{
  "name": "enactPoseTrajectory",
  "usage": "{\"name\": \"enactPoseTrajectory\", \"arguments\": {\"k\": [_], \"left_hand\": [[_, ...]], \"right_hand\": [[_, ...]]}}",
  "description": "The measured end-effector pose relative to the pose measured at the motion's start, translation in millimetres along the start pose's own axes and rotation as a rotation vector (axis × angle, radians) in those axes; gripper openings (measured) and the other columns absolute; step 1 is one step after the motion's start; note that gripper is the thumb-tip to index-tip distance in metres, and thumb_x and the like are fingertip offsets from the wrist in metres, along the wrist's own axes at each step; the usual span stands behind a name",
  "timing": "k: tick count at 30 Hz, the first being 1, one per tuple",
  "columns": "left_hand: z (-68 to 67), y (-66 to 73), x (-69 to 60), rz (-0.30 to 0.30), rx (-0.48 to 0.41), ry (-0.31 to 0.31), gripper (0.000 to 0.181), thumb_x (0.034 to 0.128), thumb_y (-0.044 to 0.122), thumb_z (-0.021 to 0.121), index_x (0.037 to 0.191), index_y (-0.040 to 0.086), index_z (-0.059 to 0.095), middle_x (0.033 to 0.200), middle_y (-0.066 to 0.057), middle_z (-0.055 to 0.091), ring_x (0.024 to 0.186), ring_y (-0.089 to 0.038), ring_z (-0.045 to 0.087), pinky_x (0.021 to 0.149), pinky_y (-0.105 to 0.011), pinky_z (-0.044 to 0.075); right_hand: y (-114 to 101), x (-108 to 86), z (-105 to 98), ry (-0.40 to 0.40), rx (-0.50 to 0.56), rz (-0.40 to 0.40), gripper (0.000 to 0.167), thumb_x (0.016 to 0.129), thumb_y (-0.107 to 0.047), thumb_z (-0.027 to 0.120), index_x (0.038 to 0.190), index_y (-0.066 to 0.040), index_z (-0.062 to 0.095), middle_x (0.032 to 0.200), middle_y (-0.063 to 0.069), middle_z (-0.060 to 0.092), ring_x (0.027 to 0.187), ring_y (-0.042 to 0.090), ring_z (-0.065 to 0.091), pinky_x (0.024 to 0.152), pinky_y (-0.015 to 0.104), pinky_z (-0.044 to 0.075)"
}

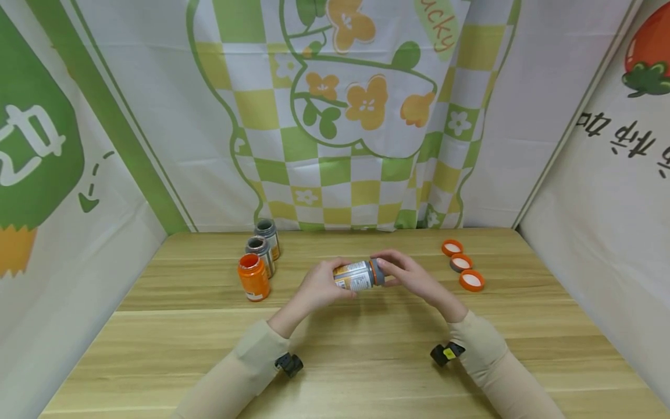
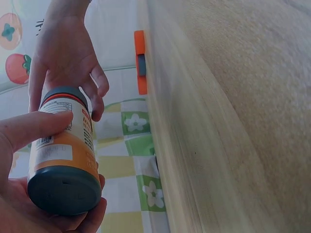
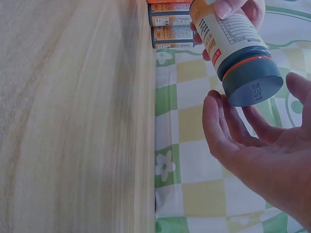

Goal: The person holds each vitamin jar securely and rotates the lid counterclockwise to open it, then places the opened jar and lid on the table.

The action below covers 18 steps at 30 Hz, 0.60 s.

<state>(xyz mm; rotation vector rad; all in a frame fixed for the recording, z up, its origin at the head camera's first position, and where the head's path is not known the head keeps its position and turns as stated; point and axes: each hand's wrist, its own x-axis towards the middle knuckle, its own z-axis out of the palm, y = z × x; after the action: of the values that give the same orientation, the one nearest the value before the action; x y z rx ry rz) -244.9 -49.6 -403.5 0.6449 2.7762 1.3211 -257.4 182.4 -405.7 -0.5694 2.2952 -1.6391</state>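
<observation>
My left hand (image 1: pixel 320 285) grips a pill bottle (image 1: pixel 353 276) with a white and orange label, holding it tilted above the table. Its thumb (image 2: pixel 58 124) lies across the label, and the dark base faces the left wrist camera. A dark grey cap (image 3: pixel 253 82) with an orange ring beneath it is on the bottle's other end. Around that cap my right hand (image 1: pixel 413 278) has its fingers loosely spread. In the right wrist view the thumb stands a little apart from the cap; the fingers (image 3: pixel 233 121) curve below it, and whether they touch it is hard to tell.
On the wooden table (image 1: pixel 366 372), an orange bottle (image 1: pixel 254 279) and two grey bottles (image 1: pixel 260 253) stand uncapped in a row at the left. Three orange-rimmed caps (image 1: pixel 461 263) lie at the right, white insides up. A patterned cloth (image 1: pixel 335 174) hangs behind the table.
</observation>
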Motion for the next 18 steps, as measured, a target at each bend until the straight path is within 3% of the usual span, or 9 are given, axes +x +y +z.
{"name": "enactPoseTrajectory", "arguments": {"k": [8, 18], "left_hand": [[-0.6, 2.4, -1.0, 0.017, 0.033, 0.006, 0.060, 0.0629, 0.015, 0.085, 0.118, 0.007, 0.063, 0.102, -0.010, 0.067, 0.081, -0.019, 0.059, 0.069, -0.031, 0.049], [-1.7, 4.6, -1.3, -0.001, 0.006, -0.005, 0.060, 0.0629, 0.017, 0.085, 0.118, 0.010, 0.063, 0.101, -0.008, 0.067, 0.081, -0.018, 0.059, 0.068, -0.030, 0.049]], "right_hand": [[-0.1, -0.7, 1.5, -0.040, 0.039, 0.002, 0.049, 0.098, -0.035, 0.049, 0.135, -0.002, 0.045, 0.129, 0.022, 0.050, 0.105, 0.022, 0.060, 0.088, 0.038, 0.052], [-1.6, -3.4, 0.7, -0.026, 0.038, -0.005, 0.048, 0.097, -0.034, 0.052, 0.134, -0.004, 0.047, 0.127, 0.020, 0.052, 0.105, 0.020, 0.059, 0.087, 0.039, 0.052]]}}
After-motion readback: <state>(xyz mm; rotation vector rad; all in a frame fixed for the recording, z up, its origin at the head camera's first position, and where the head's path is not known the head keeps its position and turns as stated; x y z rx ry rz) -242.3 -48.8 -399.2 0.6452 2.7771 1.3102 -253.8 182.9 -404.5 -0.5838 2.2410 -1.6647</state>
